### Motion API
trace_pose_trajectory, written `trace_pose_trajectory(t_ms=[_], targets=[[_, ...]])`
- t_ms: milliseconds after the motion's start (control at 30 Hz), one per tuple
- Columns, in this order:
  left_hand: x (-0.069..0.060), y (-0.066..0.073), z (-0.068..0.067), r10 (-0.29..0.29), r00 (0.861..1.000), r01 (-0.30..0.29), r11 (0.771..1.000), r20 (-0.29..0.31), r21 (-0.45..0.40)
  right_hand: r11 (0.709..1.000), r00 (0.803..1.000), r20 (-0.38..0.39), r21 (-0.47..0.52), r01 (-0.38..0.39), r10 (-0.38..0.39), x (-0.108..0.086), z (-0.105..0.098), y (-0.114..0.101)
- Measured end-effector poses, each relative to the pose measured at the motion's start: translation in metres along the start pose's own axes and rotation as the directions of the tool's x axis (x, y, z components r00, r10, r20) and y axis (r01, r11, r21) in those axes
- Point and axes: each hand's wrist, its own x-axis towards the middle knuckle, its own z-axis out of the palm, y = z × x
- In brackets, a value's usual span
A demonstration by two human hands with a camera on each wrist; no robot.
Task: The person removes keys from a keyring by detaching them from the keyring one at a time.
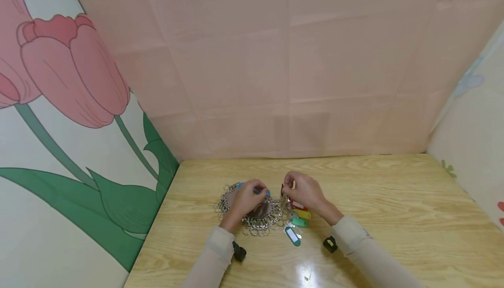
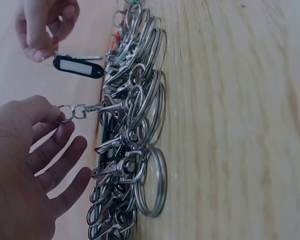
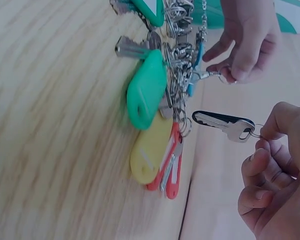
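My left hand (image 1: 246, 198) pinches a split ring (image 2: 66, 114) between thumb and index finger. A swivel clasp joins that ring to a round brown piece (image 1: 231, 198) edged with many metal clasps and rings (image 2: 152, 182). To its right, my right hand (image 1: 305, 189) pinches a thin ring from which a silver key (image 3: 236, 131) and a black key tag (image 2: 77, 66) hang. Beside the clasps lie keys with red (image 1: 300, 206), yellow (image 1: 302, 214), green (image 3: 147, 90) and teal (image 1: 292, 236) tags. A blue piece (image 3: 198, 55) shows near the left hand.
Everything lies on a wood-grain table (image 1: 393, 218). A pink sheet (image 1: 244, 82) hangs behind its back edge, and a tulip-patterned wall (image 1: 67, 73) stands at the left. Small black devices (image 1: 238, 251) sit at both wrists.
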Motion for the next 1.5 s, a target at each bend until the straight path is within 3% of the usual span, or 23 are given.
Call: trace_pose_trajectory(t_ms=[633,867,1500], targets=[[-0.005,-0.006,-0.003,-0.028,1.000,0.028,1.000,0.000,0.008,0.999,0.999,0.001,-0.033,-0.038,0.038,-0.004,-0.020,0.014],[-0.006,-0.008,-0.005,-0.045,0.999,0.045,0.999,0.020,0.025,0.999,1.000,-0.018,-0.049,-0.019,0.018,-0.005,-0.027,0.020],[-0.007,-0.012,-0.006,0.012,1.000,-0.015,0.988,0.023,0.157,0.998,0.999,-0.042,-0.061,-0.026,0.023,-0.013,-0.048,0.034]])
